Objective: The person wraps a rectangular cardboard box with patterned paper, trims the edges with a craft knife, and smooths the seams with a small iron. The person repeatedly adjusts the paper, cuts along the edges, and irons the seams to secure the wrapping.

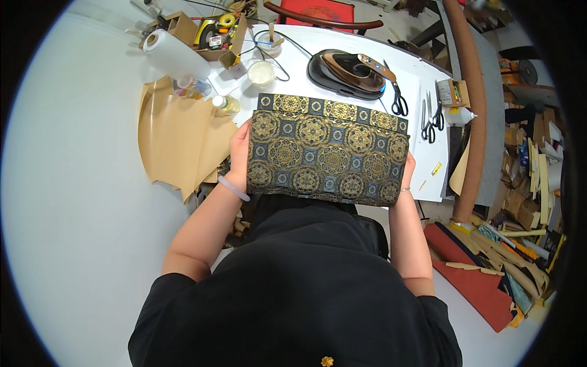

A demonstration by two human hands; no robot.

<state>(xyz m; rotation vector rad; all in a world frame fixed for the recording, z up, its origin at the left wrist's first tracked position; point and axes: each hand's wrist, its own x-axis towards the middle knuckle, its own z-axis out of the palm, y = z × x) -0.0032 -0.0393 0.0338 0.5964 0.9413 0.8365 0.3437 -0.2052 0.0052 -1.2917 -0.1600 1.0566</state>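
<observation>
One brocade-covered panel (pixel 327 150), gold medallions on dark blue, spanning the white table (pixel 416 79) edge before the body, long axis running left to right. Two hands at its short ends: left hand (pixel 239 153) clasping the left edge, right hand (pixel 408 166) closed on the right edge, equally near. Three pairs of scissors (pixel 398 98) beyond.

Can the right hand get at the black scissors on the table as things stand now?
Probably not at once: the right hand grips the right edge of the patterned board. The black scissors lie uncovered beyond it, so the path looks free once that hand lets go.
</observation>
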